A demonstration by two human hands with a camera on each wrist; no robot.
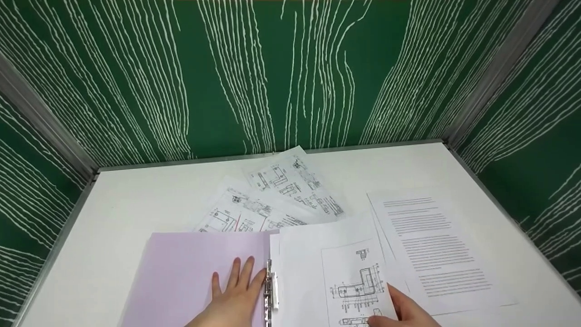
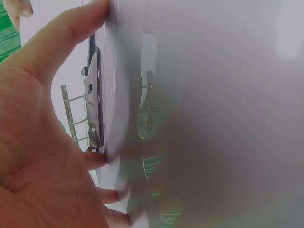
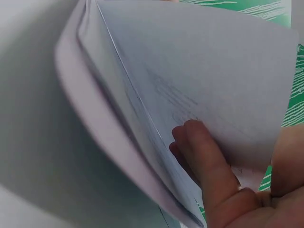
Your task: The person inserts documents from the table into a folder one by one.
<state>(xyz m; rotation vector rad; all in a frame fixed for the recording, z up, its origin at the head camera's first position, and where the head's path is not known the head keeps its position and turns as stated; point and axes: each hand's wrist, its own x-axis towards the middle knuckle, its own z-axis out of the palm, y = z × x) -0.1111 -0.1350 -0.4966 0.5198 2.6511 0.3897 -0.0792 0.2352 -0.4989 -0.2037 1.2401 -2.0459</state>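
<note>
A lilac ring binder (image 1: 181, 263) lies unfolded at the front of the table, its metal ring mechanism (image 1: 268, 290) along the middle. On the inside of its left cover rests my left hand (image 1: 233, 297), fingers spread, thumb side next to the rings. My right hand (image 1: 404, 313) pinches the outer edge of a sheet with a technical drawing (image 1: 302, 272), thumb on top and fingers beneath. The right wrist view shows that sheet's underside (image 3: 213, 61) lifted and bowed, with the fingers (image 3: 202, 147) behind it. Metal rings (image 2: 71, 114) appear beside my left palm in the left wrist view.
Two drawing sheets, a farther one (image 1: 290, 177) and a nearer one (image 1: 249, 206) with red marks, lie overlapping behind the binder. A page of printed text (image 1: 435, 250) lies to the right. Green panels with white lines (image 1: 281, 72) border the white table (image 1: 136, 195).
</note>
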